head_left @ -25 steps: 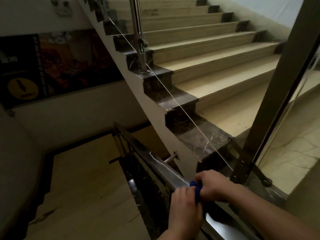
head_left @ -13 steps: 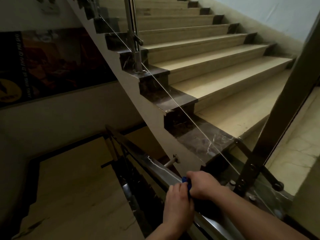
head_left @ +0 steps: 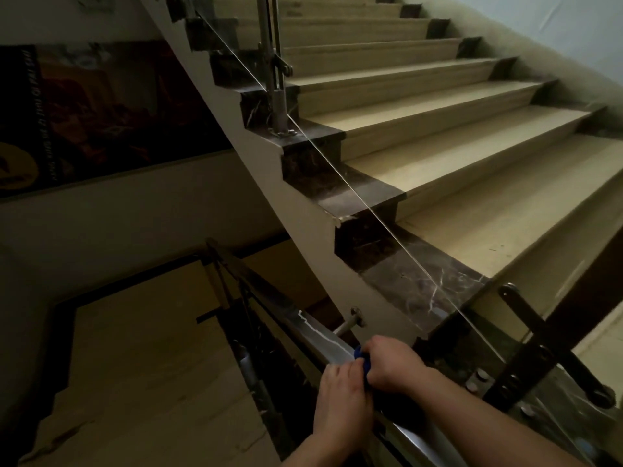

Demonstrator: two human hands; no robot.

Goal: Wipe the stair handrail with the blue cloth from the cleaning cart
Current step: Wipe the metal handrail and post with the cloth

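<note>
Hands, two of them and both bare, are seen at the bottom of the head view, set close together on one metal handrail (head_left: 315,330) that slopes away down to the left. One blue cloth (head_left: 361,361) is bunched on top of the rail, and only a small part of it is visible between the hands. The right hand (head_left: 391,364) is clenched over the cloth, with the knuckles up and the fingers curled down round it, so that the cloth is pressed against the rail. The left hand (head_left: 342,399) is laid on the rail just behind, its fingers bent round the handrail and its fingertips touching the cloth and the right hand. Two bare forearms are seen entering from the lower edge.

One short metal pin (head_left: 350,323) is seen running from the pale side of the staircase to the rail, just beyond the hands. One rising flight of stairs (head_left: 472,170) fills the upper right; about seven beige treads can be counted, each ended with dark marble, and the topmost are cut off by the frame. One upright metal post (head_left: 279,106) is bolted to a dark step end, and one glass panel edge (head_left: 337,173) is drawn as a thin line down the flight. One dark slanted post (head_left: 539,335) stands at the right, with three round fittings (head_left: 478,377) near its foot. One dark poster (head_left: 101,112) is hung on the left wall.
</note>
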